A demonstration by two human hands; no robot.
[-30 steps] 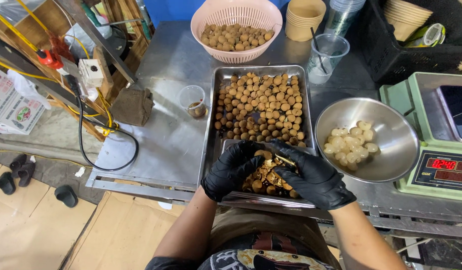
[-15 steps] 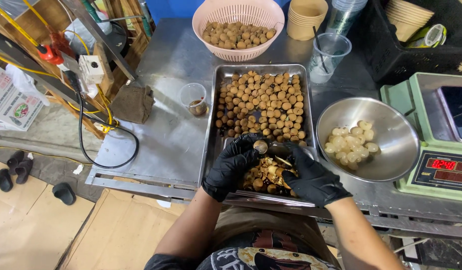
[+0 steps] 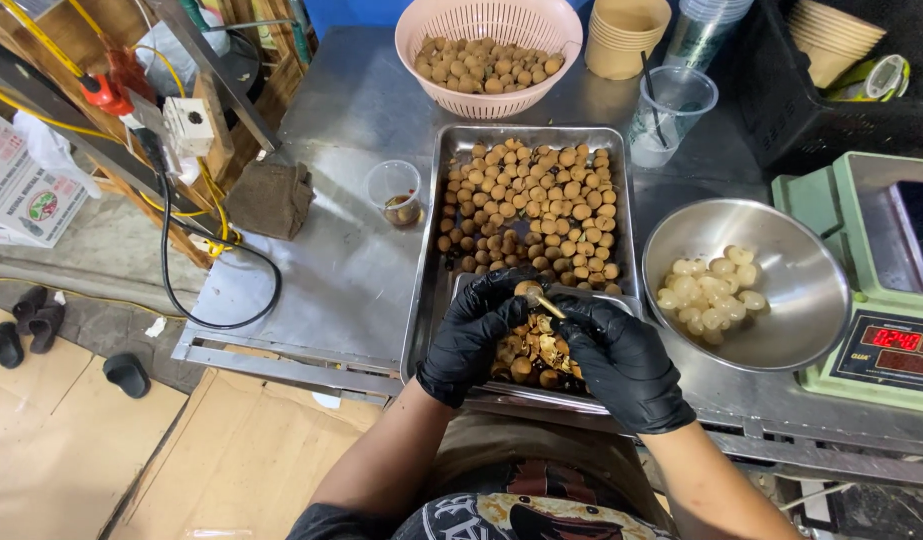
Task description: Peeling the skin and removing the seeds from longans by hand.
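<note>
— What are the hands doing, low in the middle of the frame?

— Both wear black gloves. The left hand point(image 3: 473, 335) is clenched around a small round brown fruit point(image 3: 526, 289), pinching it at the fingertips. The right hand point(image 3: 621, 362) grasps a thin golden tool point(image 3: 547, 305) whose tip touches that fruit. They meet just above a heap of brown shells and pits point(image 3: 529, 355) at the near end of the metal tray point(image 3: 426, 260).

— How far along does the peeling look?

— Early to middling, I'd judge. The steel bowl point(image 3: 796, 330) at the right holds a modest cluster of pale peeled fruit point(image 3: 709, 290) — it covers only part of the bottom. The far part of the tray is thick with unpeeled brown fruit point(image 3: 531, 205), and the pink basket point(image 3: 488, 100) at the top centre holds another load, untouched as far as I can see.

— So much more is left than done?

— By the look of it, yes. The shell heap is small beside the unpeeled stock.

— Anything else on the tabletop point(image 3: 331, 260)?

— A small clear cup point(image 3: 394, 192) left of the tray, a taller plastic cup with a straw point(image 3: 671, 110) above the bowl, a stack of paper cups point(image 3: 626, 35) at the top, and a green scale point(image 3: 866, 280) at the right edge.
</note>
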